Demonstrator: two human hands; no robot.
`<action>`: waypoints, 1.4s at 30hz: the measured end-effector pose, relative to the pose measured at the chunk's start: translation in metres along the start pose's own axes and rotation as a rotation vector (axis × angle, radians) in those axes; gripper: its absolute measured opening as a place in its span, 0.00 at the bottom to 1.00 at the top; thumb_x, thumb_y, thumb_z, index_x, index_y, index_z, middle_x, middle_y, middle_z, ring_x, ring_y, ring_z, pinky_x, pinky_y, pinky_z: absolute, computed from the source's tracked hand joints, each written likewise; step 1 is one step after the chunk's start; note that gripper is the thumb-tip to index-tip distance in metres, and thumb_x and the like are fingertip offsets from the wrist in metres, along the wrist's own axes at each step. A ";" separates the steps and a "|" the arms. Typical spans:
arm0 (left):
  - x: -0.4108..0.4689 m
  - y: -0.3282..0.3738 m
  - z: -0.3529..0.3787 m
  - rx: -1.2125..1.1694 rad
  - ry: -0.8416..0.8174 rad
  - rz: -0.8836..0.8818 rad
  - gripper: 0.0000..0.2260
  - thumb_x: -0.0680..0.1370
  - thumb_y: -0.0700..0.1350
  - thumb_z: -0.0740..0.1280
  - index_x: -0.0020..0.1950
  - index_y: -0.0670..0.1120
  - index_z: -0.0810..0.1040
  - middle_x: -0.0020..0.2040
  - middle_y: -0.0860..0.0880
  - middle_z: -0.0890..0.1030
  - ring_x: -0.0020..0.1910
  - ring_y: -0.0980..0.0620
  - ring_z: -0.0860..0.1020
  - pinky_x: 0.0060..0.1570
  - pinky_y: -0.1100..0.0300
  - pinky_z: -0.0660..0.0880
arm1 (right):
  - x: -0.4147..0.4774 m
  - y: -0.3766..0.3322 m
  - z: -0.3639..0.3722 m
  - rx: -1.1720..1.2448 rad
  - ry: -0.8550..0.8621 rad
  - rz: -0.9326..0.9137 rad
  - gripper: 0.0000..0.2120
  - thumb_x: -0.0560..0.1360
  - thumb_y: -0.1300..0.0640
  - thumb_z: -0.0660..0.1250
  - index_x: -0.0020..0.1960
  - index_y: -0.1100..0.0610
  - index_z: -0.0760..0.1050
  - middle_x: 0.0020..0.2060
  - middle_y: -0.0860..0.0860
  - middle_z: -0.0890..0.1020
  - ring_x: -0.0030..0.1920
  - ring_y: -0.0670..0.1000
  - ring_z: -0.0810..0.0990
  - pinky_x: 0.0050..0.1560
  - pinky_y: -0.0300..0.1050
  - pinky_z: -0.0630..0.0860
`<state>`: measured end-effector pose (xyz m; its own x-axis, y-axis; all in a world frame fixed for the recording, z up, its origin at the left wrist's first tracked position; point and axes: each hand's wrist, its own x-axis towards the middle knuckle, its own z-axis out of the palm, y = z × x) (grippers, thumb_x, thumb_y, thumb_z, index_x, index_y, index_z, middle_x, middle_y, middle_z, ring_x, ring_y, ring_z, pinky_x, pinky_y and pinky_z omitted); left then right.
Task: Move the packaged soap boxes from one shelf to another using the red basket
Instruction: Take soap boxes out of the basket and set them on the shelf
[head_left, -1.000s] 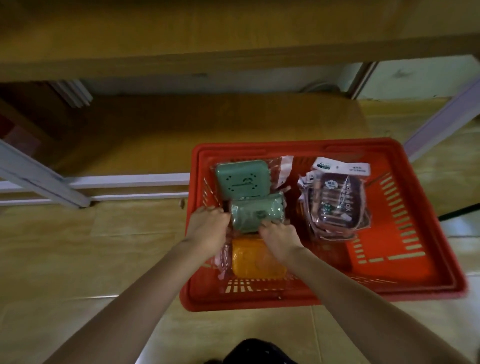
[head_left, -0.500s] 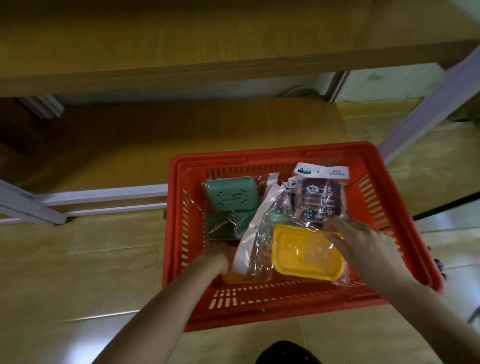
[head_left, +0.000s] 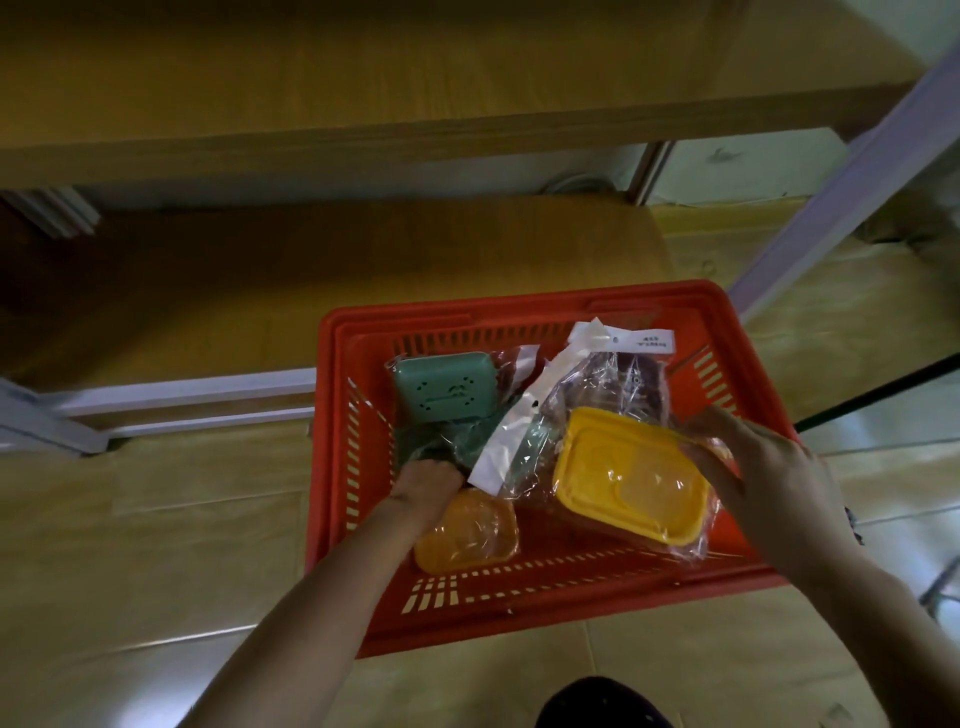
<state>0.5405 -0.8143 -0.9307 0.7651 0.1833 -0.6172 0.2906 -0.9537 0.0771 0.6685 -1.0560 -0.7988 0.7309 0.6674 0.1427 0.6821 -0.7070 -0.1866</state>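
Observation:
The red basket (head_left: 545, 613) sits on the floor in front of the low shelf. My right hand (head_left: 763, 467) grips a yellow soap box (head_left: 623, 478) in clear wrap, lifted and tilted above the basket's right half. My left hand (head_left: 426, 483) reaches into the left half, its fingers curled down on a dark green wrapped box (head_left: 441, 441); its fingertips are hidden. A lighter green box (head_left: 441, 392) lies at the back left. An orange box (head_left: 467, 530) lies at the front beside my left wrist. Dark purple boxes (head_left: 623, 384) lie at the back right.
A bare wooden lower shelf (head_left: 337, 280) runs behind the basket, and an upper shelf board (head_left: 415, 88) overhangs it. White shelf-frame posts stand at the left (head_left: 47, 415) and slant at the right (head_left: 841, 197). Tiled floor surrounds the basket.
My right hand has raised the yellow box out of the left stack and carried it to the right. My left hand stays low on the green box. The view has tilted a little.

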 end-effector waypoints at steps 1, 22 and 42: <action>-0.004 -0.002 -0.008 0.021 0.027 -0.006 0.11 0.77 0.37 0.61 0.59 0.42 0.75 0.58 0.44 0.79 0.56 0.46 0.78 0.51 0.58 0.75 | 0.002 -0.001 0.000 0.021 -0.003 0.013 0.06 0.70 0.57 0.72 0.47 0.54 0.78 0.40 0.51 0.84 0.34 0.54 0.83 0.28 0.30 0.61; -0.318 -0.067 -0.327 -0.002 0.547 -0.098 0.09 0.80 0.47 0.59 0.54 0.48 0.77 0.52 0.53 0.76 0.53 0.54 0.76 0.44 0.63 0.68 | 0.086 -0.116 -0.312 0.029 0.017 -0.194 0.06 0.71 0.56 0.72 0.46 0.53 0.76 0.29 0.51 0.81 0.23 0.54 0.78 0.20 0.37 0.63; -0.699 -0.125 -0.620 -0.023 0.918 -0.336 0.08 0.74 0.50 0.68 0.39 0.46 0.78 0.37 0.52 0.75 0.43 0.53 0.73 0.38 0.61 0.66 | 0.166 -0.278 -0.699 0.075 0.102 -0.518 0.10 0.79 0.51 0.59 0.58 0.50 0.70 0.50 0.48 0.80 0.49 0.50 0.79 0.37 0.41 0.66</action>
<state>0.3254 -0.6758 -0.0230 0.7876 0.5678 0.2392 0.5786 -0.8151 0.0296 0.6167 -0.9124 -0.0434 0.3003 0.8958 0.3277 0.9533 -0.2700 -0.1354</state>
